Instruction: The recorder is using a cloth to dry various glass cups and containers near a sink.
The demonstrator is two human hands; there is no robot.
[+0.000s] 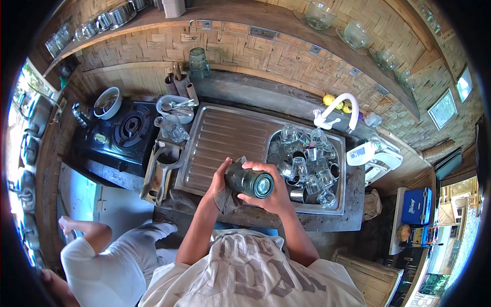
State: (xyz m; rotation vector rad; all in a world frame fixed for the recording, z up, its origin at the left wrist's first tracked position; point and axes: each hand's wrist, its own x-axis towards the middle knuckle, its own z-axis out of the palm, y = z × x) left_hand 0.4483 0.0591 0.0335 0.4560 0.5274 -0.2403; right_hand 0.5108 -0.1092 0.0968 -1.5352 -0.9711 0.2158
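My right hand grips a dark green glass vessel, fingers and thumb around it near its base. The vessel is tilted on its side, its round base facing up towards me. At its other end, my left hand holds a dark grey-brown cloth against the glass. Part of the cloth hangs below that wrist, and the vessel's mouth is hidden. Both hands are above the front edge of a steel sink's ribbed drainboard. Right of them, the sink basin is filled with several glasses and metal cups.
A white faucet arches over the basin, with a white bottle beside it. Leftward are a glass pitcher, a cutlery tub and a black gas stove. A green glass mug stands behind. Another person is at my left.
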